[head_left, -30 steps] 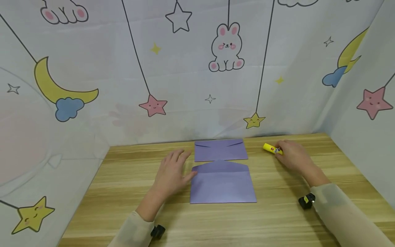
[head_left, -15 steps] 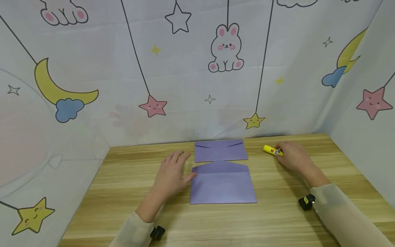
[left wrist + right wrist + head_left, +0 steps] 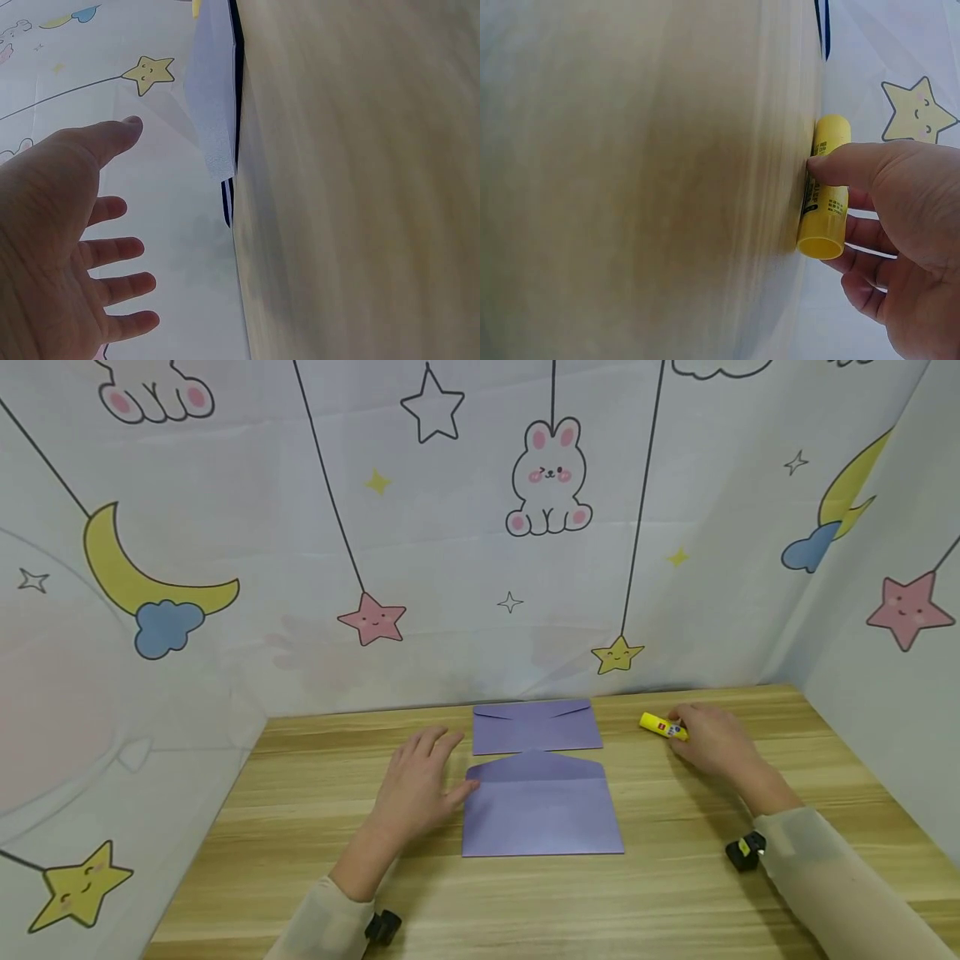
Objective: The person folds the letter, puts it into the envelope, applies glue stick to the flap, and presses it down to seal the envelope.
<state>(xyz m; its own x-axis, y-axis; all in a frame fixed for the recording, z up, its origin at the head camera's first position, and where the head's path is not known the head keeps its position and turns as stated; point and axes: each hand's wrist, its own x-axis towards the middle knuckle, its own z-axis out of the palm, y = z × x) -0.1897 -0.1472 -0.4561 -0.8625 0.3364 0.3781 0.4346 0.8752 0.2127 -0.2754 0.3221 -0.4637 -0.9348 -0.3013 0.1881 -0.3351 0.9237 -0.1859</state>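
In the head view, a purple envelope (image 3: 542,817) lies on the table with its flap spread open toward the back. Behind it is a second purple envelope (image 3: 536,731), close to the wall sheet. My left hand (image 3: 417,781) hovers at the left edge of the nearer envelope, fingers spread and holding nothing; the left wrist view shows its thumb apart from the paper. At the right, my right hand (image 3: 712,739) grips a yellow glue stick (image 3: 660,725) low at the tabletop. The right wrist view has the thumb across the glue stick's (image 3: 826,214) side and the fingers behind it.
A wooden table (image 3: 480,910) extends under both arms. White fabric (image 3: 450,543) printed with stars, moons and rabbits rises at its back and sides. A small black device (image 3: 384,927) sits at the left wrist, another black device (image 3: 746,850) at the right.
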